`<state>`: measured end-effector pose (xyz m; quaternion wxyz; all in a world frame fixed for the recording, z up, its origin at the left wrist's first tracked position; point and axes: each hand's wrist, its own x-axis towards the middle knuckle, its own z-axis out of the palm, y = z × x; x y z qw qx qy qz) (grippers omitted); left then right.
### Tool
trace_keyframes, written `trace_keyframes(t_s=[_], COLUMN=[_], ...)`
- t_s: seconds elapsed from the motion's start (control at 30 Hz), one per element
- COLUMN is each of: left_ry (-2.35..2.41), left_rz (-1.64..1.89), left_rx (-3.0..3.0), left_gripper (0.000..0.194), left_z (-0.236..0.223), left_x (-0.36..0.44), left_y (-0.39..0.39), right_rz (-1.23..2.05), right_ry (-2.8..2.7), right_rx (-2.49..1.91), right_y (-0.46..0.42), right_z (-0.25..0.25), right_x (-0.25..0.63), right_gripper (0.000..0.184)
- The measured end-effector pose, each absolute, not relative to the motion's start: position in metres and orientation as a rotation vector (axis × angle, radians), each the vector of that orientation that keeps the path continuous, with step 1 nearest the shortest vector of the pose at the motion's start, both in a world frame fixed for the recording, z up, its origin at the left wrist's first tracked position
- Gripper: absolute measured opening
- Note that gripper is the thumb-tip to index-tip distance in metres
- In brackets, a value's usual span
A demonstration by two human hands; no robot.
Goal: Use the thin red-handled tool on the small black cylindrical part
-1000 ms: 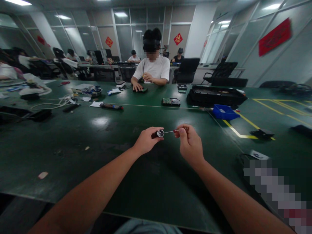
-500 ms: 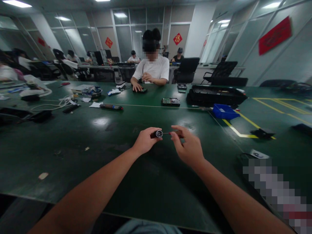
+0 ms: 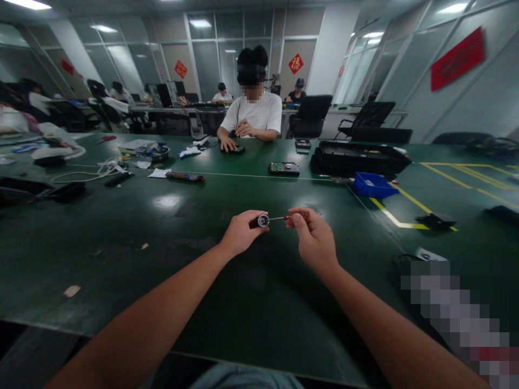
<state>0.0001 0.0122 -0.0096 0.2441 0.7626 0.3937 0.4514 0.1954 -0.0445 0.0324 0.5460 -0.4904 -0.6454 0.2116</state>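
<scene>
My left hand (image 3: 242, 233) grips a small dark cylindrical part (image 3: 261, 221) with a round silver end facing right. My right hand (image 3: 313, 239) pinches the reddish handle of a thin screwdriver (image 3: 284, 218) between thumb and fingers. Its metal shaft points left and its tip meets the silver end of the part. Both hands hover just above the green table (image 3: 170, 259), near its middle.
A person in a white shirt (image 3: 254, 113) sits across the table with a dark device. A blue bin (image 3: 371, 186), a long black case (image 3: 359, 156), a circuit board (image 3: 284, 168), cables (image 3: 87, 173) and papers lie beyond. Yellow tape lines (image 3: 399, 219) mark the right side.
My right hand shifted its fingers on the screwdriver handle, opening briefly and closing again. The left hand and the part stayed nearly still.
</scene>
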Motion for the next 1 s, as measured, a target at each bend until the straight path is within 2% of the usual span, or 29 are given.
trace_keyframes(t_s=[0.17, 0.37, 0.7, 1.0], left_ry=[1.038, 1.075, 1.078, 1.056], left_rz=[1.254, 1.240, 1.241, 1.234], left_rx=[2.110, 2.095, 2.113, 2.138], left_gripper=[0.039, 0.038, 0.037, 0.036], left_z=[-0.011, -0.009, -0.005, -0.010], left_x=[0.000, 0.001, 0.001, 0.001], left_y=[0.013, 0.013, 0.011, 0.013], right_rz=[0.636, 0.986, 0.467, 0.234], right_ry=[-1.367, -1.030, -1.440, -1.702], right_rx=[-1.130, -1.026, -1.199, -1.254], right_y=[-0.037, -0.018, -0.040, -0.050], right_z=[0.027, 0.014, 0.028, 0.039], right_x=[0.194, 0.201, 0.194, 0.193], right_gripper=[0.028, 0.030, 0.025, 0.023])
